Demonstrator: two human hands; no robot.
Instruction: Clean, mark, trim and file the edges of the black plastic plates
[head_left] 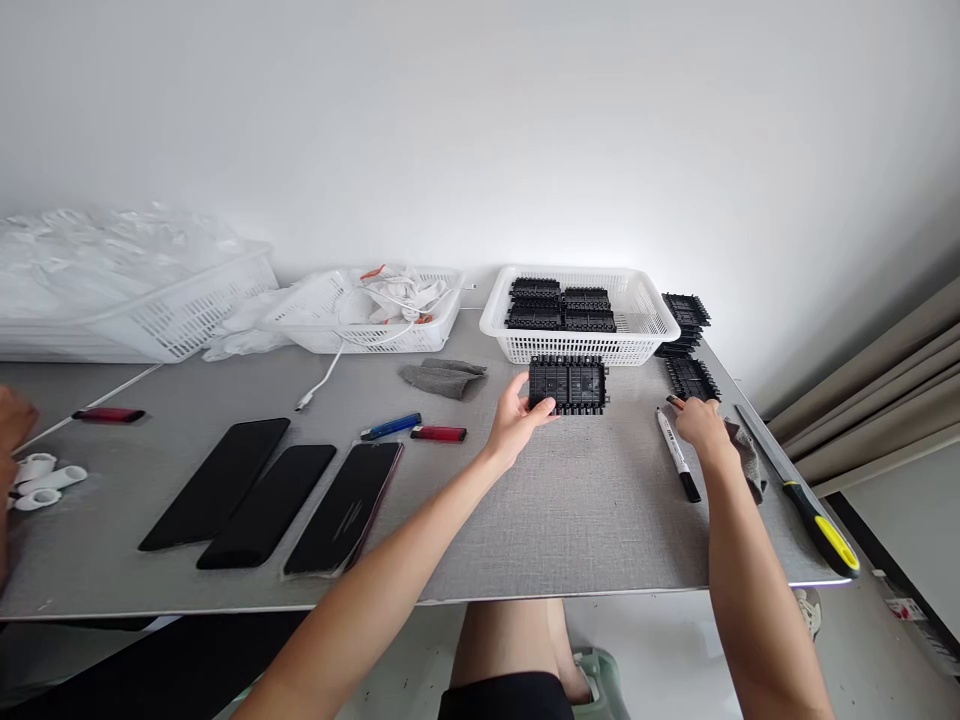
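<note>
Above the grey table [600, 540], against a pale wall [480, 130], the left hand [517, 420] pinches a black panel [568, 385] before a white basket [517, 350]; the right hand [703, 430] (curled, its grip I cannot tell) is beside a marker [676, 452].

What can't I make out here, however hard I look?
All in the head view:
The far face of the black part: turned away in the left hand.
What the right hand grips, if anything: covered by its own back.
Part of the grey cloth: behind the right wrist.
Another person's hand: cut by the left edge.
Marker lettering: too small.
</note>
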